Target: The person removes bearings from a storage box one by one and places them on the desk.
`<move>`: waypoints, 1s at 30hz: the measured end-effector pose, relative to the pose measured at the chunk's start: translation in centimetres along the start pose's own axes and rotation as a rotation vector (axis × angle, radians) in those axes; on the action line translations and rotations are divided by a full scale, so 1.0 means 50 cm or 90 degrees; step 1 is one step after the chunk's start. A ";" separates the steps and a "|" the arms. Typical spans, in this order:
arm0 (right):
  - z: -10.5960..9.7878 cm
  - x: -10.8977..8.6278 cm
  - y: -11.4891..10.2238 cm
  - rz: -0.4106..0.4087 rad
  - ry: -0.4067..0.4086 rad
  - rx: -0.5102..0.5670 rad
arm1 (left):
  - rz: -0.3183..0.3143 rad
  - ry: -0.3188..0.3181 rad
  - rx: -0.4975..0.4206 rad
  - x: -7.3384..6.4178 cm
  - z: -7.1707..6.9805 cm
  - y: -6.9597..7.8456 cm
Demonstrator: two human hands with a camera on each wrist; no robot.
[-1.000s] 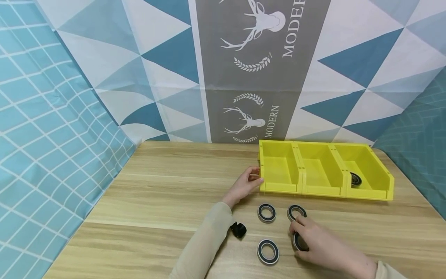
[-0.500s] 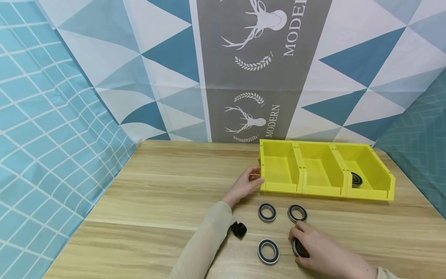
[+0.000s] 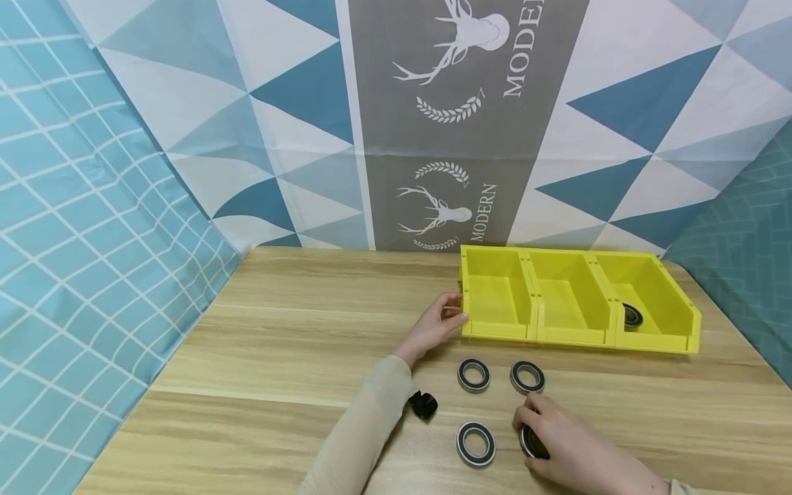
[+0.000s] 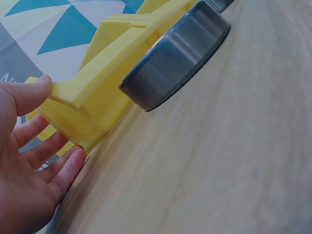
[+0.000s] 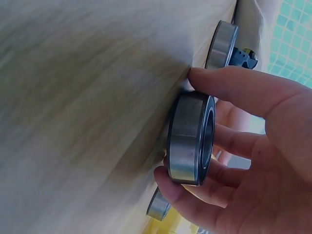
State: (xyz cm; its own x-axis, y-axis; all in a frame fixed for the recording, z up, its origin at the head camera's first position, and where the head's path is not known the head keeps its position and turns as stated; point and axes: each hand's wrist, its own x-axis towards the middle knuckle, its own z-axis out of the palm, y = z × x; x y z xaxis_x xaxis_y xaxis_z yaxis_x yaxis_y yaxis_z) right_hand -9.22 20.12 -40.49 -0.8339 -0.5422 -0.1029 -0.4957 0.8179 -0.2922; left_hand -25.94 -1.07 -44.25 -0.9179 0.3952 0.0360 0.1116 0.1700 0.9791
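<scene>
At the left front corner of a yellow three-compartment storage bin (image 3: pixel 570 337), my left hand (image 3: pixel 432 327) holds the edge, thumb on the front rim and fingers along the side. My right hand (image 3: pixel 566 438) has its thumb and fingers around a ball bearing (image 5: pixel 186 139), a steel ring with a black seal that rests at the tabletop. In the head view the hand covers part of this bearing. Just beyond lies a second bearing (image 3: pixel 528 390). Two more, a far bearing (image 3: pixel 474 389) and a near bearing (image 3: pixel 461 447), lie to its left.
Another bearing (image 3: pixel 632 317) sits in the bin's right compartment. A small black object (image 3: pixel 424 405) shows beside the left sleeve (image 3: pixel 365 426). Patterned cloth (image 3: pixel 297 137) hangs behind the wooden table (image 3: pixel 260 357), with blue checked cloth (image 3: pixel 80 240) at its left.
My right hand has drawn slightly back, its fingertips moving off the far right bearing while staying around the nearer one. The left hand keeps its place on the bin.
</scene>
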 end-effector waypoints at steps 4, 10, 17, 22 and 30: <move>-0.001 -0.001 0.002 0.004 -0.012 0.013 | 0.001 0.003 0.010 0.001 0.001 -0.003; -0.004 0.000 0.002 0.015 -0.035 0.039 | 0.000 0.006 0.011 -0.001 0.002 -0.002; -0.002 -0.001 0.002 -0.017 -0.003 -0.004 | 0.002 0.003 0.011 0.000 0.001 0.000; -0.002 -0.001 0.002 -0.017 -0.003 -0.001 | 0.002 0.004 0.010 0.001 -0.001 -0.001; -0.005 -0.002 0.000 -0.018 0.005 0.002 | 0.001 0.005 0.008 0.000 -0.001 -0.002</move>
State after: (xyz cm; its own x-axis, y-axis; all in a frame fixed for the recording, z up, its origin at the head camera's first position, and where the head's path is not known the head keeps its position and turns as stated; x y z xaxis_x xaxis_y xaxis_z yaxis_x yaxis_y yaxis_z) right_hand -9.19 20.25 -40.24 -0.8216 -0.5634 -0.0867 -0.5181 0.8015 -0.2985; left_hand -25.99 -1.14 -44.32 -0.9209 0.3878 0.0395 0.1180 0.1808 0.9764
